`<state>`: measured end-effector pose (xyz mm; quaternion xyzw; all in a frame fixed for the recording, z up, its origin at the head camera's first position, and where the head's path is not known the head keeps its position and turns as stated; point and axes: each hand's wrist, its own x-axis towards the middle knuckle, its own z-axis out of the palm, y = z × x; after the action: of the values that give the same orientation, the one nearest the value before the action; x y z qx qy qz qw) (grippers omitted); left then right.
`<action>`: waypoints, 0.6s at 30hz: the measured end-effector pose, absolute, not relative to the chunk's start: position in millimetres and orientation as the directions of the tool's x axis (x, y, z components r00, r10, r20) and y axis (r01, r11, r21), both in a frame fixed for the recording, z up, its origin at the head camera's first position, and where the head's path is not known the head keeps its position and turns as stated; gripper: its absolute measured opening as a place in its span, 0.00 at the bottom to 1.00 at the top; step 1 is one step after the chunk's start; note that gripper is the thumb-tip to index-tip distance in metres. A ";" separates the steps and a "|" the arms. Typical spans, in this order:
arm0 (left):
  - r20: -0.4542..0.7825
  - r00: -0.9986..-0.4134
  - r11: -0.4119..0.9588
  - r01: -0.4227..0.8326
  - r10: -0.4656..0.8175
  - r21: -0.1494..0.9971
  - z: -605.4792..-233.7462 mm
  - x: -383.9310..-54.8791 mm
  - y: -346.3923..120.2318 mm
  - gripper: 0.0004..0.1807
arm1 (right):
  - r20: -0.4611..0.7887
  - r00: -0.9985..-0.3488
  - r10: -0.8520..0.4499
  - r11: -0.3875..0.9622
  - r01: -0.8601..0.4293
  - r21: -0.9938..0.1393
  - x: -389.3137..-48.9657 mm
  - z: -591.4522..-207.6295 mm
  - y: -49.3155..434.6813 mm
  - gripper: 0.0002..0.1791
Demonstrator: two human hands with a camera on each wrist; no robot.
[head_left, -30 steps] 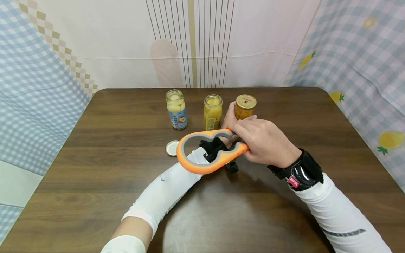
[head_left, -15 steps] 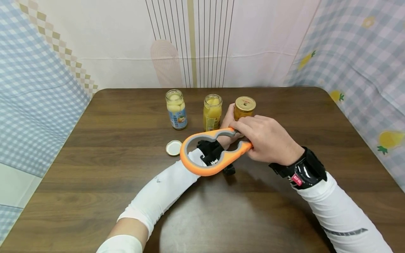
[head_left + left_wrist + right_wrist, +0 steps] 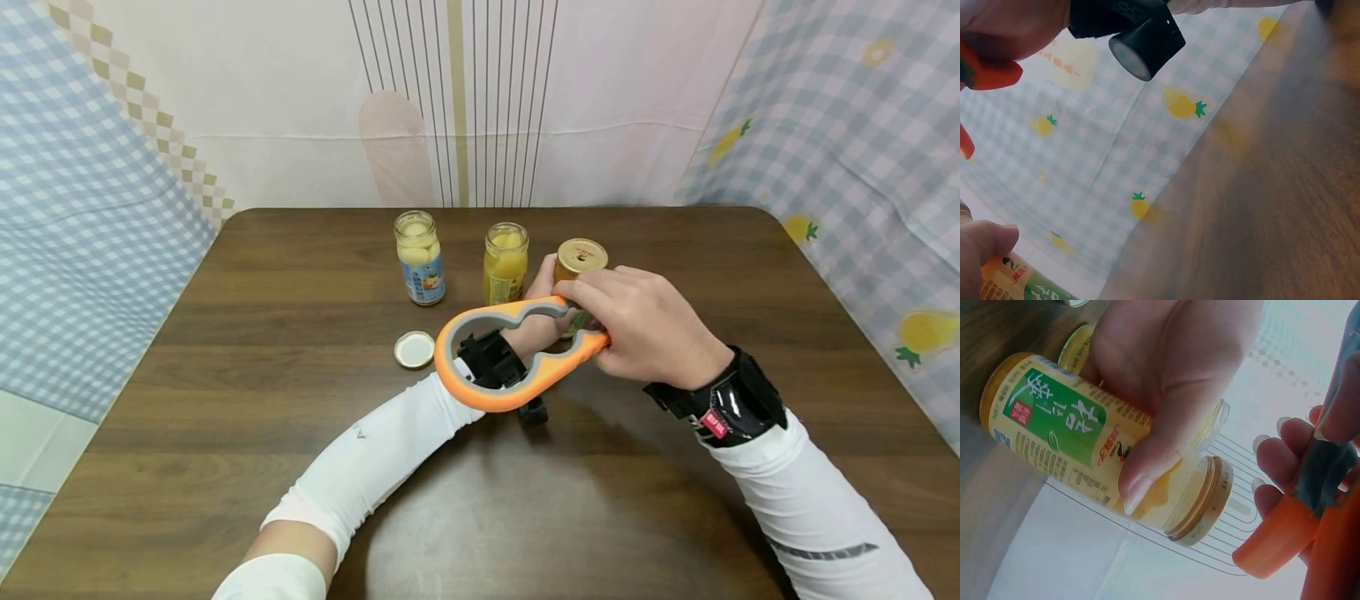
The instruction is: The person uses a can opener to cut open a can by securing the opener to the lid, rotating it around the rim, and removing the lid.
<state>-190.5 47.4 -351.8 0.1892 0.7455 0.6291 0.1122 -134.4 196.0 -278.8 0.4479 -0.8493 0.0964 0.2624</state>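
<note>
My left hand [image 3: 1172, 375] grips a glass jar [image 3: 1072, 428] of yellow fruit, its thumb across the green and yellow label. A gold lid [image 3: 582, 254] caps this jar, which looks tilted in the right wrist view. With curled fingers, my right hand [image 3: 651, 329] holds an orange jar opener [image 3: 491, 401] with grey inner lining. The opener's rounded end points left, over my left wrist, and its handle ends lie in the right hand. The opener is apart from the lid in the right wrist view. Part of the jar is hidden behind my right hand in the head view.
Two lidless jars stand at the back of the brown wooden table [image 3: 247, 317]: one with a blue label [image 3: 422, 271] and one of yellow fruit [image 3: 504, 265]. A loose lid [image 3: 414, 350] lies before them, white inside up. Patterned cloth [image 3: 300, 100] hangs behind.
The capped jar in my left hand has moved slightly nearer to me. My right hand has shifted a little to the right with the jar opener.
</note>
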 end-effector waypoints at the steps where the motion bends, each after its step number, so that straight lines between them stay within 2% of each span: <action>1: 0.059 -0.907 0.120 0.119 0.417 0.986 -352.1 -190.4 47.9 0.34 | 0.534 -0.461 -0.709 0.580 -0.811 0.070 -134.4 -278.6 196.3 0.24; 6: -0.012 -0.899 0.084 0.028 0.437 0.996 -352.0 -186.3 46.9 0.30 | 0.554 -0.459 -0.695 0.581 -0.812 0.056 -134.5 -276.3 198.1 0.22; 8: -0.004 -0.868 0.217 0.120 0.496 0.969 -351.2 -183.4 44.5 0.26 | 0.559 -0.461 -0.689 0.583 -0.811 0.049 -134.7 -275.0 199.6 0.23; 12: 0.014 -0.853 0.224 0.153 0.522 0.962 -351.3 -179.8 41.3 0.27 | 0.559 -0.473 -0.681 0.595 -0.802 0.048 -134.6 -272.1 203.4 0.26; 13: 0.041 -0.846 0.187 0.164 0.531 0.968 -351.8 -179.5 41.2 0.26 | 0.558 -0.477 -0.680 0.601 -0.798 0.050 -134.5 -271.2 204.5 0.26; 15: 0.065 -0.858 0.019 0.087 0.510 0.996 -353.1 -178.7 41.1 0.30 | 0.556 -0.484 -0.676 0.611 -0.789 0.056 -134.1 -269.2 206.5 0.26; 16: 0.095 -0.849 -0.012 0.103 0.520 0.995 -353.8 -178.5 40.7 0.29 | 0.557 -0.487 -0.673 0.617 -0.785 0.059 -134.0 -268.0 207.5 0.26; 18: 0.177 -0.813 -0.117 0.134 0.555 0.984 -356.2 -179.4 40.6 0.24 | 0.560 -0.492 -0.666 0.626 -0.778 0.061 -134.1 -266.1 209.3 0.25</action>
<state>-179.4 40.6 -356.2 0.2664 0.6471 0.6982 0.1507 -134.1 209.3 -266.1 0.4207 -0.8580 0.1004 0.2772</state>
